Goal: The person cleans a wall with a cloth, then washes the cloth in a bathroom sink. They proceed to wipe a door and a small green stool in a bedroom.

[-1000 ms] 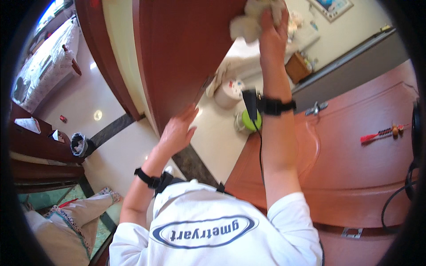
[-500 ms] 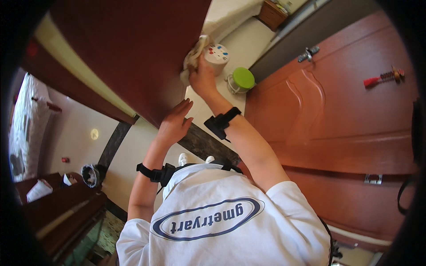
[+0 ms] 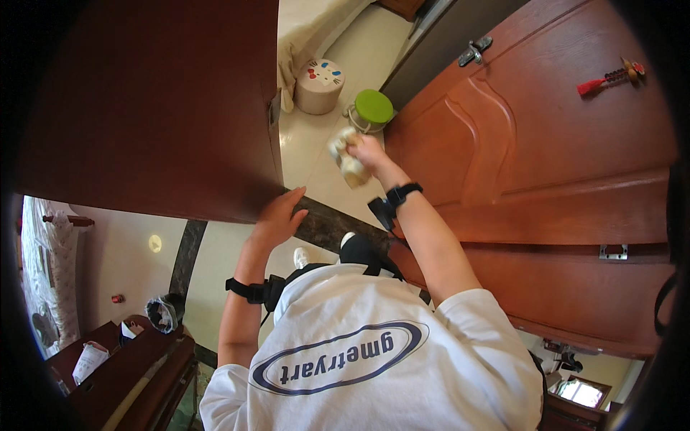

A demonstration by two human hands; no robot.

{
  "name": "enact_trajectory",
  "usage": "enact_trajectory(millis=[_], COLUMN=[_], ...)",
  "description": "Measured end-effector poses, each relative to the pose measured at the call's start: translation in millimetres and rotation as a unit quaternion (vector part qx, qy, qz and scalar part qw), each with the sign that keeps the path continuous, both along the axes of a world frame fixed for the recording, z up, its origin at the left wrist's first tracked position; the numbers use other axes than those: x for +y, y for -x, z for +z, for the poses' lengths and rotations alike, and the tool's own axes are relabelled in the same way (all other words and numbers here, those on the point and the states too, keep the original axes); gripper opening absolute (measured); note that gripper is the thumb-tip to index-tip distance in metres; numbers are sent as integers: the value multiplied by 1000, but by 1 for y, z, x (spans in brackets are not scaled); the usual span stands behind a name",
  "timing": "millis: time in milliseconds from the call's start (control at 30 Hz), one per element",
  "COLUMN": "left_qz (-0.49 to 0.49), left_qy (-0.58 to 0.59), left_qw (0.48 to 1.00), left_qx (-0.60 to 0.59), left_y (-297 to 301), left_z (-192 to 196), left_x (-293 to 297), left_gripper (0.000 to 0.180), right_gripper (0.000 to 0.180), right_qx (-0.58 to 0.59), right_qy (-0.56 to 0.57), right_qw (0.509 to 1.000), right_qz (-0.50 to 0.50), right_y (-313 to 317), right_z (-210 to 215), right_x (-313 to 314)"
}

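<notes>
Between the two wooden doors: wiping step in hand.
Your right hand [image 3: 363, 149] has its fingers closed around a crumpled pale cloth [image 3: 345, 159], held off the right door [image 3: 546, 144]. Your left hand [image 3: 277, 215] rests open, fingers spread, on the left door [image 3: 158, 108]. Next, judge which panel the cloth should meet.

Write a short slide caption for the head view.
Right hand grips a pale cloth; left hand rests on a dark wooden door.

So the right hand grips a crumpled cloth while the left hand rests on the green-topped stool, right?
Not quite. In the head view the right hand does grip the crumpled cloth, but the left hand rests on the edge of the dark wooden door, not the green-topped stool.
</notes>
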State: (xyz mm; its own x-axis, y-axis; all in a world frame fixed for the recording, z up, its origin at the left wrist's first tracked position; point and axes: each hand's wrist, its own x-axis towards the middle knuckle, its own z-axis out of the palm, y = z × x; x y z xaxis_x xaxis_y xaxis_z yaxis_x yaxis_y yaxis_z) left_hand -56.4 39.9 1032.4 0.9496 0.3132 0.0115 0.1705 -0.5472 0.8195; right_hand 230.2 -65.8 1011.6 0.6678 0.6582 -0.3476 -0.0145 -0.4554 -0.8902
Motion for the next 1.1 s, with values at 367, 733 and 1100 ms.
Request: enact_trajectory(millis=[367,733,1100], left_qz=[44,12,-23], left_qy=[-8,23,-21], left_qw=[998,989,988], left_qx=[47,142,148], left_y=[-105,-327,-465], left_z=[-16,-35,-26], left_x=[17,15,88], left_gripper=[48,49,48], right_gripper=[31,27,28], right_qx=[123,201,231], right_qy=[85,135,4], right_qw=[989,970,967], right_qz=[-16,-15,-104], right_y=[-119,-295,-407], right_z=[-75,-141,-147], right_x=[-60,-74,-2])
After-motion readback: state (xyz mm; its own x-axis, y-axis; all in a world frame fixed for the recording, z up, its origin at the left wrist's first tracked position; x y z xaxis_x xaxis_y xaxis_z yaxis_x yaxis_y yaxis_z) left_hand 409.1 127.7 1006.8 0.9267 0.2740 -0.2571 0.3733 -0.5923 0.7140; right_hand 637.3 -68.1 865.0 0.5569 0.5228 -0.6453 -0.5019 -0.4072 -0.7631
